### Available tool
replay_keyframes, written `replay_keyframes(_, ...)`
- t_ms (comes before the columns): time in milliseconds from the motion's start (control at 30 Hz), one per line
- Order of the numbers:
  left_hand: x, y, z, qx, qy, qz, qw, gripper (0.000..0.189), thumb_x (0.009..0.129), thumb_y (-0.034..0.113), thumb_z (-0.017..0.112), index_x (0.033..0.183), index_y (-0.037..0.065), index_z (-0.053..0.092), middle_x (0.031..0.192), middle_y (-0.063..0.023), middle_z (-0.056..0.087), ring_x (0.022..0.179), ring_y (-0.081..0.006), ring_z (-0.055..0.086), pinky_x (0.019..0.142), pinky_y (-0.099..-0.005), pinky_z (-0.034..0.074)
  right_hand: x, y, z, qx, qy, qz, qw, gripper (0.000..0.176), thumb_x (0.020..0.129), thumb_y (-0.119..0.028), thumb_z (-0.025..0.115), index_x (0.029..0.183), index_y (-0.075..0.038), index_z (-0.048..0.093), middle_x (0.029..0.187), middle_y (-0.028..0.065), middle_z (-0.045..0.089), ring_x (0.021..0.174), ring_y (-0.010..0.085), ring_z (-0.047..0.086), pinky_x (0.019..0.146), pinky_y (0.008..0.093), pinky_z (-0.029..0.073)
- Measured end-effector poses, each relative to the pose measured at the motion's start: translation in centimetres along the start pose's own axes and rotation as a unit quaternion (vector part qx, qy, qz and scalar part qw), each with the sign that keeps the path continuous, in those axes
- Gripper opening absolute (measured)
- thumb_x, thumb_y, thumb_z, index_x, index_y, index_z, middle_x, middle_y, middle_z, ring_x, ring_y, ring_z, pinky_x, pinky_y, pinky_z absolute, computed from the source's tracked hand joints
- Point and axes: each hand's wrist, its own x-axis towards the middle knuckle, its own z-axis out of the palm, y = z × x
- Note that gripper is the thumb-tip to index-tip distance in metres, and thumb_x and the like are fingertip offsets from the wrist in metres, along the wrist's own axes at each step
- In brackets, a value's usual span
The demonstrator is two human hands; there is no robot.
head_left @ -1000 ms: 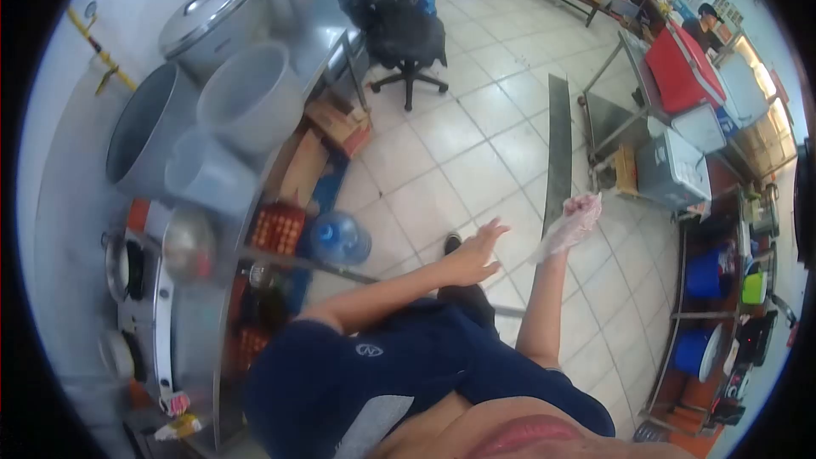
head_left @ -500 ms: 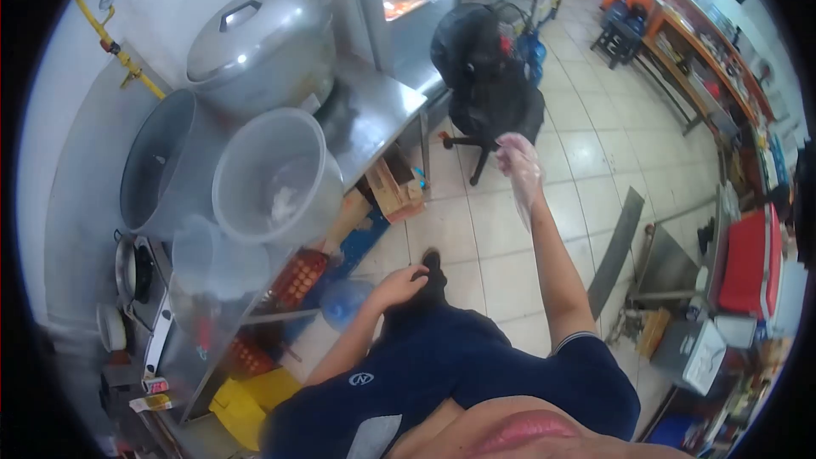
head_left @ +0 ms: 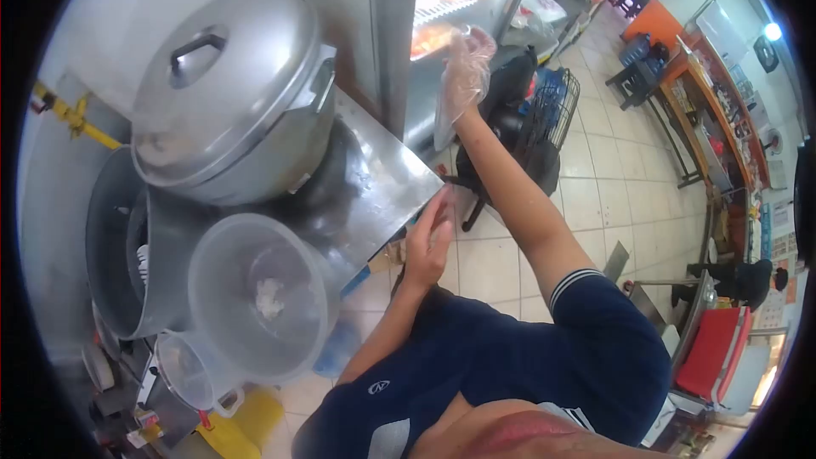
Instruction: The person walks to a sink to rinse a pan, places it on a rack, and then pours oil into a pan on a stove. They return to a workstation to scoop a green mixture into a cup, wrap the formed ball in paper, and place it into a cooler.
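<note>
My right hand [head_left: 470, 64] wears a clear plastic glove and is raised in front of the lit display case [head_left: 442, 0]. Its fingers look curled, and whether they hold anything is hidden by the glove. My left hand [head_left: 428, 246] is bare, by the corner of the steel table [head_left: 382, 174], fingers extended and nothing in them. On the table are a large lidded metal pot [head_left: 234, 93] and a translucent bucket [head_left: 255, 331] with a small white lump [head_left: 269, 298] inside.
A black chair [head_left: 510, 127] stands beyond the table corner. An open grey pot [head_left: 115, 246] and a plastic jug [head_left: 187, 370] are at the left. A red cooler [head_left: 712, 353] and a person in dark clothes [head_left: 748, 282] are at the right.
The view has moved closer to the large pot and display case. My gloved right hand has risen from over the floor to the case. My left hand has moved forward to the table corner.
</note>
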Motion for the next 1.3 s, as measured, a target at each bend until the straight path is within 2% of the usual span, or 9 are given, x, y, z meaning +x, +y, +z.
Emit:
replay_keyframes(300, 7.1, -5.9, 10.7, 0.008, -0.188, 0.235, 0.953, 0.056, 0.099, 0.029, 0.025, 0.142, -0.007, 0.024, 0.145, -0.0208, 0.033, 0.137, -0.0302, 0.029, 0.114, -0.0388, 0.019, 0.3, -5.0, -16.1, -0.152, 0.057, -0.145, 0.976, 0.045, 0.094, -0.025, 0.046, 0.128, 0.004, 0.040, 0.133, 0.0220, 0.039, 0.127, 0.0343, 0.037, 0.109, 0.0393, 0.027)
replay_keyframes(333, 6.7, -4.7, 12.5, -0.004, -0.191, -0.036, 0.981, 0.057, 0.099, 0.035, 0.028, 0.141, -0.004, 0.027, 0.140, -0.0192, 0.038, 0.132, -0.0290, 0.036, 0.112, -0.0394, 0.025, -0.3, -4.8, -19.3, -0.344, 0.032, -0.164, 0.924, 0.045, 0.094, -0.025, 0.048, 0.128, 0.004, 0.042, 0.135, 0.0237, 0.039, 0.131, 0.0359, 0.034, 0.111, 0.0384, 0.025)
replay_keyframes(433, 5.3, -3.4, 20.3, -0.242, -0.320, -0.174, 0.899, 0.053, 0.099, 0.034, 0.033, 0.137, -0.003, 0.034, 0.134, -0.0182, 0.044, 0.123, -0.0271, 0.045, 0.104, -0.0404, 0.035, -5.5, -7.8, -28.1, 0.041, 0.097, -0.108, 0.988, 0.059, 0.098, -0.032, 0.046, 0.145, -0.003, 0.027, 0.154, 0.0128, 0.018, 0.144, 0.0226, 0.013, 0.114, 0.0339, 0.016)
replay_keyframes(467, 3.6, -4.1, 23.0, -0.235, -0.382, -0.132, 0.884, 0.053, 0.099, 0.034, 0.035, 0.137, -0.002, 0.035, 0.133, -0.0173, 0.045, 0.123, -0.0268, 0.045, 0.102, -0.0402, 0.036, -7.9, -11.8, -32.4, -0.272, 0.090, -0.013, 0.958, 0.058, 0.100, -0.032, 0.040, 0.148, -0.005, 0.022, 0.156, 0.0093, 0.011, 0.144, 0.0219, 0.005, 0.115, 0.0321, 0.011)
replay_keyframes(600, -8.3, -9.7, 33.1, -0.152, -0.542, -0.106, 0.820, 0.057, 0.096, 0.036, 0.041, 0.138, -0.002, 0.034, 0.132, -0.0147, 0.048, 0.123, -0.0269, 0.045, 0.103, -0.0399, 0.035, -20.8, -10.7, -46.9, -0.224, 0.285, 0.005, 0.932, 0.052, 0.098, -0.023, 0.041, 0.142, 0.002, 0.030, 0.150, 0.0181, 0.027, 0.139, 0.0297, 0.025, 0.114, 0.0367, 0.017)
replay_keyframes(667, -16.7, -6.7, 39.1, -0.198, -0.518, -0.412, 0.723, 0.063, 0.094, 0.033, 0.044, 0.144, 0.000, 0.026, 0.141, -0.0136, 0.041, 0.133, -0.0284, 0.035, 0.108, -0.0392, 0.027, -29.2, -18.6, -51.0, -0.149, 0.258, 0.122, 0.947, 0.053, 0.095, -0.017, 0.049, 0.141, 0.001, 0.031, 0.146, 0.0175, 0.034, 0.130, 0.0266, 0.040, 0.107, 0.0367, 0.032)
replay_keyframes(800, -30.8, -1.0, 45.1, -0.319, -0.602, -0.379, 0.626, 0.067, 0.088, 0.019, 0.047, 0.148, 0.004, 0.020, 0.153, -0.0081, 0.025, 0.140, -0.0239, 0.024, 0.112, -0.0379, 0.021, -41.6, -25.6, -59.6, -0.280, 0.610, 0.037, 0.740, 0.035, 0.084, -0.007, 0.065, 0.117, -0.003, 0.054, 0.099, 0.0106, 0.061, 0.084, 0.0145, 0.061, 0.068, 0.0257, 0.050)
replay_keyframes(867, -38.1, 0.8, 46.8, -0.352, -0.682, -0.432, 0.474, 0.077, 0.077, 0.009, 0.045, 0.148, 0.006, 0.018, 0.154, -0.0097, 0.021, 0.142, -0.0257, 0.019, 0.114, -0.0383, 0.018, -46.1, -27.5, -64.3, -0.307, 0.597, 0.050, 0.739, 0.028, 0.083, -0.006, 0.066, 0.109, -0.002, 0.056, 0.092, 0.0082, 0.060, 0.076, 0.0142, 0.060, 0.063, 0.0248, 0.049)
replay_keyframes(1300, -73.5, 2.3, 66.8, -0.188, -0.737, -0.544, 0.354, 0.078, 0.063, 0.016, 0.047, 0.138, 0.003, 0.036, 0.129, -0.0099, 0.050, 0.105, -0.0226, 0.049, 0.089, -0.0376, 0.041, -65.6, -40.0, -94.4, -0.402, 0.603, 0.082, 0.684, 0.028, 0.076, -0.002, 0.067, 0.102, 0.000, 0.060, 0.097, 0.0084, 0.060, 0.074, 0.0137, 0.061, 0.060, 0.0252, 0.050)
